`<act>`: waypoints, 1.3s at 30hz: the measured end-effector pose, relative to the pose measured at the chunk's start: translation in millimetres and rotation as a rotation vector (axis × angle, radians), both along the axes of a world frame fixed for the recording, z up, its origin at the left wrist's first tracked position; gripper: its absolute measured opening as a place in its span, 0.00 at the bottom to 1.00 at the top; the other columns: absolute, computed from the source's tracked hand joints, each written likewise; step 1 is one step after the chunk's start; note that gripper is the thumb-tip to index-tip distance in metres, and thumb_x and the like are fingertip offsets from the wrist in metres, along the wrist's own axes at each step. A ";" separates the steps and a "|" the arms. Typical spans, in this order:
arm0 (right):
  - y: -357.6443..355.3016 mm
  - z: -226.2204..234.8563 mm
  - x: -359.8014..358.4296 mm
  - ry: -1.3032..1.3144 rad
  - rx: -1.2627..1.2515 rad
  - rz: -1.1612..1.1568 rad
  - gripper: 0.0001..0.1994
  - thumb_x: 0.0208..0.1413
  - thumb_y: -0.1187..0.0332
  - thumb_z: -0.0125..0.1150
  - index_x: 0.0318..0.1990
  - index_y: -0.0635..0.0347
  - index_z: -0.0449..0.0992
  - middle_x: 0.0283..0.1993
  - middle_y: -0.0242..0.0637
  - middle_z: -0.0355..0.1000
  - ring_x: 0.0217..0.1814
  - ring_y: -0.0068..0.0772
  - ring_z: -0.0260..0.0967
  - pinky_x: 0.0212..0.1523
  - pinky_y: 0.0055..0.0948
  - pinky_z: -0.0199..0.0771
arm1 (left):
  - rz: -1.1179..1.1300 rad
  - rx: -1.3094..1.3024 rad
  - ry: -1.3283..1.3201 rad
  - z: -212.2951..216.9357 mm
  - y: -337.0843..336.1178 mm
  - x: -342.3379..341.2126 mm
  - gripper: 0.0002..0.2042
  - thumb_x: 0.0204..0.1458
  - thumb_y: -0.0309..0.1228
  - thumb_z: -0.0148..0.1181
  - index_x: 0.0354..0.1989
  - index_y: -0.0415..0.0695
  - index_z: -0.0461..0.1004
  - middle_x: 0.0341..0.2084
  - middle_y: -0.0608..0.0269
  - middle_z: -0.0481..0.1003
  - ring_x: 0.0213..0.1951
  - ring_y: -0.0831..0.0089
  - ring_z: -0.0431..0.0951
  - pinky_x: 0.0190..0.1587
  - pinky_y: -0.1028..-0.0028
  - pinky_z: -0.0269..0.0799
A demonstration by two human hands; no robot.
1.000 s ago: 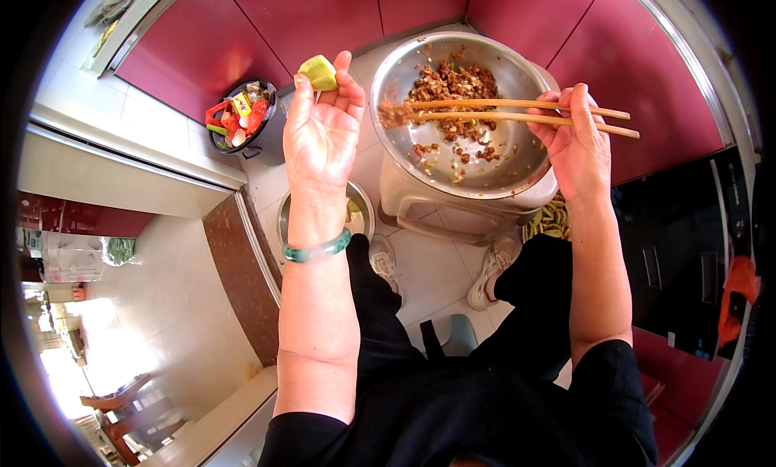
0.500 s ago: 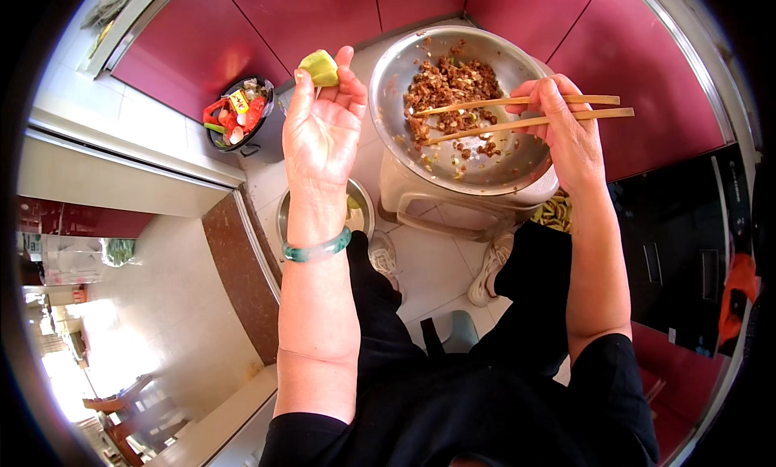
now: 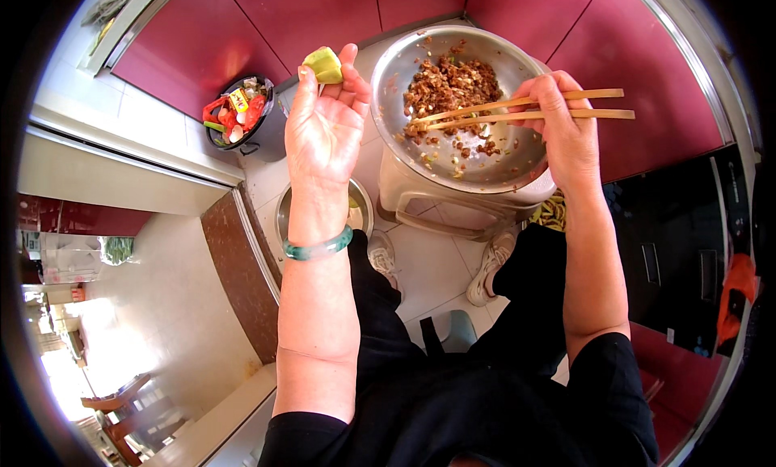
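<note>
- Chopsticks (image 3: 517, 110), a wooden pair, lie nearly level, tips resting in the brown minced filling (image 3: 449, 86) at the centre of the bowl, butts pointing to 3 o'clock.
- Right hand (image 3: 566, 132) is closed around the chopsticks at their middle, fingers curled over the top of both sticks.
- Filling is heaped in the far half of a wide steel bowl (image 3: 485, 160); scattered bits cling to the bowl's near wall.
- Bowl sits on a pale plastic stool (image 3: 453, 212), on the floor in front of the person's knees.
- Left hand (image 3: 325, 128), at 9 o'clock from the bowl, is raised palm toward the camera; its fingertips pinch a small yellow-green piece (image 3: 324, 64), the other fingers loosely open.
- Green bangle (image 3: 317, 246) circles the left wrist.
- Second, smaller steel bowl (image 3: 356, 212) is on the floor beneath that wrist, partly hidden.
- Black bin (image 3: 242, 119) with red and yellow scraps stands at 9 o'clock from the left hand, against the red cabinets (image 3: 323, 10).
</note>
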State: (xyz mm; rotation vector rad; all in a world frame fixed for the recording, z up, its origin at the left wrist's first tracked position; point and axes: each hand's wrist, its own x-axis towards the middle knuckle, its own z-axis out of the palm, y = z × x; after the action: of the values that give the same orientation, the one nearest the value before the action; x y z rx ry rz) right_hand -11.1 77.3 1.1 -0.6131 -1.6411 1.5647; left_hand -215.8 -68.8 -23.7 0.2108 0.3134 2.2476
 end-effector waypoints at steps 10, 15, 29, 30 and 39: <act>5.0 1.4 5.5 -0.065 -0.002 -0.021 0.12 0.59 0.62 0.49 0.30 0.61 0.68 0.29 0.32 0.68 0.31 0.20 0.68 0.33 0.22 0.72 | -0.004 0.015 0.008 -1.4 -1.9 -1.0 0.17 0.53 0.33 0.54 0.48 0.37 0.64 0.51 0.45 0.62 0.41 0.66 0.70 0.46 0.68 0.69; -16.6 5.8 0.2 -0.043 0.160 0.003 0.11 0.59 0.65 0.49 0.28 0.63 0.68 0.25 0.31 0.68 0.28 0.17 0.66 0.29 0.18 0.68 | 0.002 -0.026 0.014 -2.6 -1.1 1.2 0.15 0.53 0.33 0.55 0.45 0.37 0.65 0.48 0.45 0.64 0.41 0.68 0.70 0.47 0.69 0.69; -90.9 21.9 -3.7 -0.053 0.998 0.167 0.13 0.36 0.67 0.69 0.24 0.58 0.68 0.30 0.36 0.64 0.27 0.32 0.67 0.25 0.27 0.70 | 0.061 -0.129 0.040 -4.3 1.4 9.8 0.15 0.55 0.35 0.52 0.46 0.39 0.65 0.48 0.48 0.66 0.42 0.71 0.69 0.51 0.69 0.65; -89.9 22.3 -3.8 -0.030 0.983 0.145 0.12 0.36 0.67 0.69 0.24 0.58 0.68 0.30 0.36 0.64 0.27 0.32 0.67 0.25 0.26 0.70 | 0.063 -0.131 0.046 -4.6 1.3 9.6 0.15 0.55 0.35 0.52 0.47 0.39 0.65 0.48 0.49 0.66 0.43 0.71 0.69 0.51 0.69 0.65; -33.2 15.4 10.8 0.304 -0.002 0.005 0.09 0.60 0.68 0.45 0.30 0.63 0.66 0.33 0.38 0.69 0.32 0.26 0.68 0.34 0.25 0.72 | 0.059 -0.084 0.042 -3.7 -0.5 9.5 0.14 0.55 0.33 0.51 0.45 0.36 0.64 0.52 0.45 0.60 0.42 0.67 0.68 0.49 0.68 0.67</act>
State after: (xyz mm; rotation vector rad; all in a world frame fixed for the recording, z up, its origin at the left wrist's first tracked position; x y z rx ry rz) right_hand -0.3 44.1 16.5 -0.3513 -1.4131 1.5769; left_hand -206.3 -69.2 -27.4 0.2065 0.4403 2.2850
